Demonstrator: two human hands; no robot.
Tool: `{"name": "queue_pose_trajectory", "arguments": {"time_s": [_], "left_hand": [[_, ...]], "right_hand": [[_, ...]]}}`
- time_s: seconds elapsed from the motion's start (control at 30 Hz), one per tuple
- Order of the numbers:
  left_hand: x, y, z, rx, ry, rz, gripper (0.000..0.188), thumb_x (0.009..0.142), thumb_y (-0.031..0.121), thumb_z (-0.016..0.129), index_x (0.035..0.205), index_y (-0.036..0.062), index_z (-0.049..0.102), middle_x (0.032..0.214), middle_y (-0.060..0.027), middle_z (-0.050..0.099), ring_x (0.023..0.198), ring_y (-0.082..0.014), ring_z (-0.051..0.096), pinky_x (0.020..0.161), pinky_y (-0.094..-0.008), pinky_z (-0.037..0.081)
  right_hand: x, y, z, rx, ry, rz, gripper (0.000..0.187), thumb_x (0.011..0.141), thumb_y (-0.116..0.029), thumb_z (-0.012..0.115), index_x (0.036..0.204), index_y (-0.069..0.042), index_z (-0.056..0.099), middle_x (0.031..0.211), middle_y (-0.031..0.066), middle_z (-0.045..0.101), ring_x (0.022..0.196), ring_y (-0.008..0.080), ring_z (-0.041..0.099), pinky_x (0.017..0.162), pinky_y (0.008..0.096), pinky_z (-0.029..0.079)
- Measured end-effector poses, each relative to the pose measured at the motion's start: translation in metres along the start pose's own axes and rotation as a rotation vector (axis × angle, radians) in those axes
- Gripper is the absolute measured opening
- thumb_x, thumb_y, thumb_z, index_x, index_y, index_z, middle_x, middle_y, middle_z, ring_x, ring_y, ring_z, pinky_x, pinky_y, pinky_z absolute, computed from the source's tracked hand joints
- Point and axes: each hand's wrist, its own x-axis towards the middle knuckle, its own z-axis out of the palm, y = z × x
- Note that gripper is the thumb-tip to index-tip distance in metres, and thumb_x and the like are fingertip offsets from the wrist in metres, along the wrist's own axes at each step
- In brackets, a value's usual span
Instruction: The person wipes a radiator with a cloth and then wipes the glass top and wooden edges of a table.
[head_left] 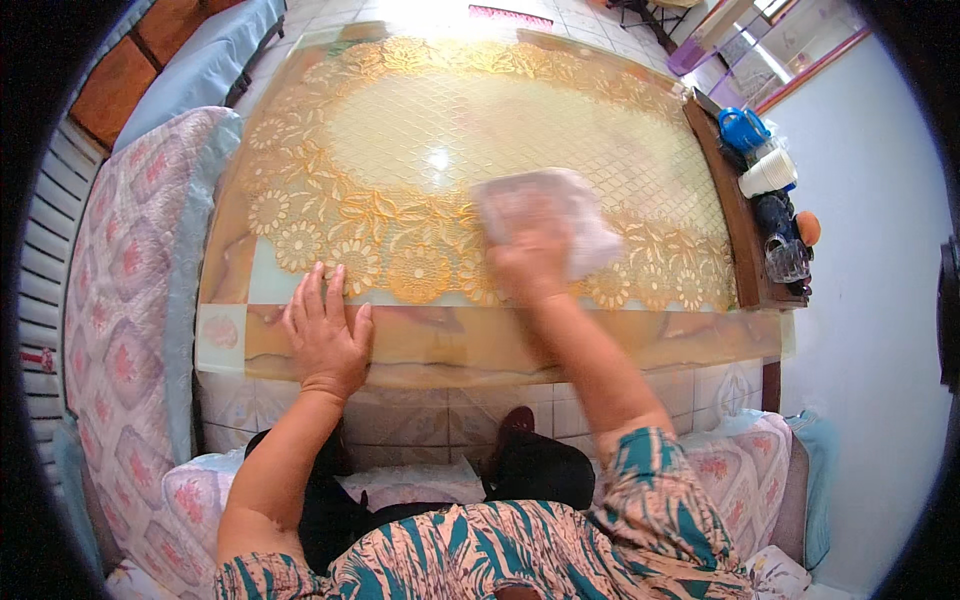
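Note:
A pale pinkish-white cloth (590, 225) lies on the table, bunched under my right hand (535, 250), which presses on it. Motion smears the cloth and the fingers of that hand. My left hand (330, 335) rests flat near the table's front left, its fingers spread and nothing in it. Beneath both hands is a glossy table (480, 340) with a marbled tan border. A gold and cream lace-patterned cover (400, 260) with flowers and a lattice middle spreads over its top.
Against the wall at right, a wooden ledge (730, 210) carries a blue watering-can-like vessel (743, 128), stacked white cups (768, 172) and dark items. A quilted floral seat (140, 240) stands at left. Tiled floor (400, 420) shows below the table's front edge.

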Motion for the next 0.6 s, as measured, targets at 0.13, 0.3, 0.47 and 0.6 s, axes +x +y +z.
{"name": "queue_pose_trajectory", "arguments": {"time_s": [0.13, 0.3, 0.47, 0.6], "left_hand": [[0.001, -0.004, 0.006, -0.124, 0.053, -0.050, 0.055, 0.089, 0.027, 0.051, 0.137, 0.0031, 0.040, 0.141, -0.0139, 0.042, 0.132, -0.0296, 0.035, 0.109, -0.0436, 0.025], [0.001, -0.002, 0.004, -0.148, 0.062, -0.039, 0.052, 0.088, 0.018, 0.050, 0.136, 0.0012, 0.039, 0.140, -0.0126, 0.042, 0.131, -0.0288, 0.037, 0.108, -0.0420, 0.028], [-0.001, 0.003, -0.002, -0.150, 0.056, -0.048, 0.052, 0.087, 0.016, 0.051, 0.136, 0.0040, 0.040, 0.141, -0.0107, 0.041, 0.131, -0.0277, 0.036, 0.109, -0.0414, 0.027], [-0.005, -0.002, 0.004, -0.111, 0.066, -0.053, 0.053, 0.086, 0.015, 0.051, 0.136, 0.0033, 0.040, 0.140, -0.0108, 0.041, 0.130, -0.0283, 0.037, 0.110, -0.0418, 0.026]], "right_hand": [[-0.024, -0.140, -0.011, 0.299, -0.104, -0.178, 0.061, 0.082, -0.030, 0.053, 0.142, -0.022, 0.042, 0.149, 0.0146, 0.035, 0.140, 0.0313, 0.026, 0.113, 0.0524, 0.013], [-0.058, -0.102, -0.031, 0.182, -0.180, -0.189, 0.064, 0.081, -0.028, 0.056, 0.143, -0.019, 0.041, 0.150, 0.0105, 0.035, 0.140, 0.0281, 0.027, 0.113, 0.0478, 0.017], [-0.127, 0.094, -0.066, -0.040, -0.040, 0.194, 0.065, 0.087, -0.036, 0.056, 0.143, -0.008, 0.038, 0.149, 0.0182, 0.034, 0.137, 0.0331, 0.031, 0.109, 0.0523, 0.025], [-0.154, 0.106, -0.077, -0.258, -0.082, 0.749, 0.065, 0.091, -0.044, 0.052, 0.145, -0.012, 0.036, 0.150, 0.0151, 0.033, 0.137, 0.0317, 0.032, 0.108, 0.0518, 0.025]]}}
